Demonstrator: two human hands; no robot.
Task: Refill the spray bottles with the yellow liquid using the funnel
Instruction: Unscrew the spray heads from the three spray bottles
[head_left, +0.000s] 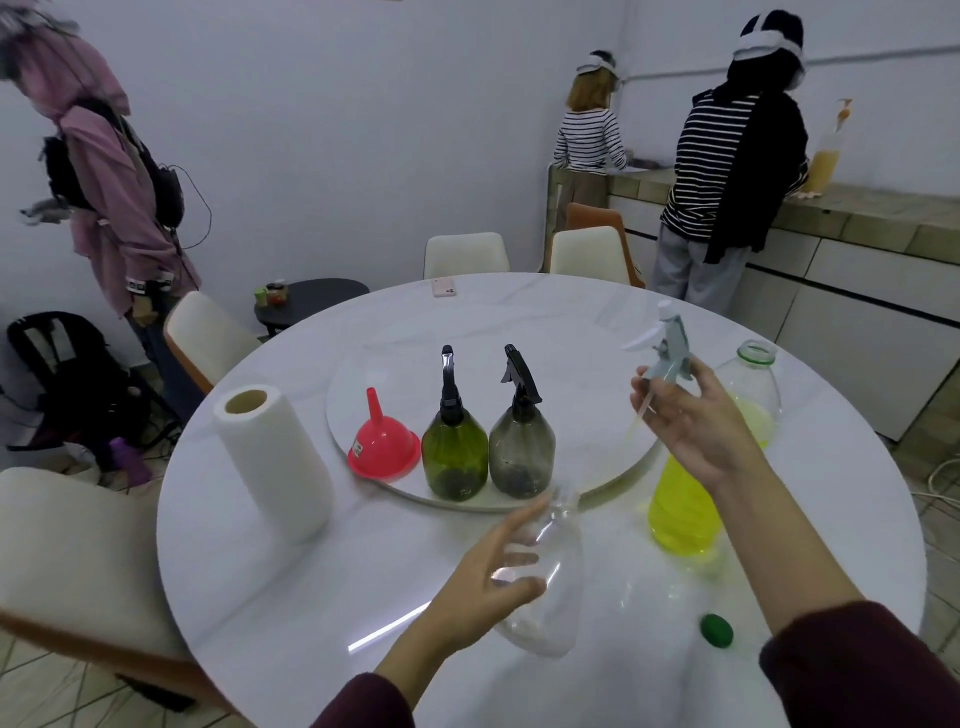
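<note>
Left hand (498, 566) wrapped around the clear bottle (545, 587), neck open, bottle tilted over the white bench (291, 597). Right hand (696, 421) raised, grip clamped on the grey spray head (670, 348), its dip tube hanging down. Yellow liquid bottle (680, 512) stands on the bench just below the right hand; a second bottle (753, 384), uncapped, behind it. Red funnel (384, 441) sits mouth-down on the round tray (597, 415), beside the green spray bottle (454, 441) and the grey spray bottle (521, 441), both capped. Green cap (717, 630) lies near the bench edge.
</note>
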